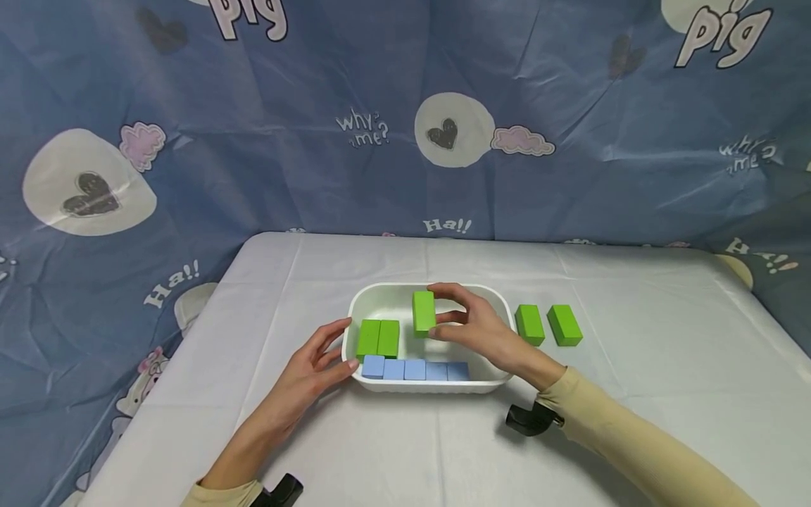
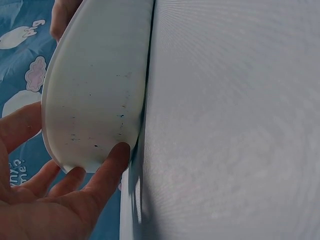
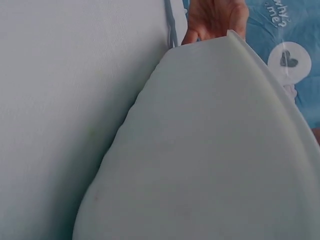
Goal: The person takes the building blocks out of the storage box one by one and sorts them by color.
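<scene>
A white plastic tub (image 1: 431,386) stands on the table. In the head view my right hand (image 1: 478,324) reaches over its right side and pinches a green block (image 1: 424,314) between thumb and fingers, above the tub's inside. Two green blocks (image 1: 379,339) lie side by side at the tub's left. A row of several light blue blocks (image 1: 415,370) runs along its front wall. My left hand (image 1: 310,370) touches the tub's left end with spread fingers. The left wrist view shows those fingertips (image 2: 120,152) against the outer wall. The tub hides the green block from both wrist views.
Two more green blocks, one nearer (image 1: 529,324) and one farther right (image 1: 564,324), lie on the white tablecloth (image 1: 671,338) just right of the tub. A blue printed cloth (image 1: 355,183) hangs behind the table and down its left side.
</scene>
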The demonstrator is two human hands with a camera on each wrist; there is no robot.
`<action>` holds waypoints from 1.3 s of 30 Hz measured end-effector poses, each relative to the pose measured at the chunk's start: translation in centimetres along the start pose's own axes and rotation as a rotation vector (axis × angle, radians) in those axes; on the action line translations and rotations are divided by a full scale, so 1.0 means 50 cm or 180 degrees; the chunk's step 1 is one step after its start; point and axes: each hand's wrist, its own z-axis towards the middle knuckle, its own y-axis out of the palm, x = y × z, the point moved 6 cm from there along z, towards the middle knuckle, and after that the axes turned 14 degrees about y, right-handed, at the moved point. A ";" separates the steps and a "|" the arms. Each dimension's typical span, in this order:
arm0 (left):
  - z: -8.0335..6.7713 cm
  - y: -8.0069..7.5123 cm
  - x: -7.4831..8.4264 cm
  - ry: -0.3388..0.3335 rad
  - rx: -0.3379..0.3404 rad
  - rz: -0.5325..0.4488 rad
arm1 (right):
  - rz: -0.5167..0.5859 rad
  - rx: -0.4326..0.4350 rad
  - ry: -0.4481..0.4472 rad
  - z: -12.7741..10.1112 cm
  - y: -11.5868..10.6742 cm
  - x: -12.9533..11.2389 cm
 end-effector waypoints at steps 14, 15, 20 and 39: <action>0.000 0.001 0.000 -0.0036 -0.0035 -0.0022 | -0.0239 -0.0051 -0.0190 -0.046 -0.058 -0.011; 0.000 0.001 0.000 -0.0039 -0.0039 -0.0022 | -0.0234 -0.0056 -0.0188 -0.050 -0.064 -0.011; 0.001 0.002 0.002 -0.0051 -0.0043 -0.0012 | -0.0278 0.0013 -0.0221 -0.068 -0.093 -0.018; -0.001 0.002 -0.001 -0.0068 -0.0003 0.0024 | -0.0749 0.0262 -0.0217 -0.142 -0.228 -0.005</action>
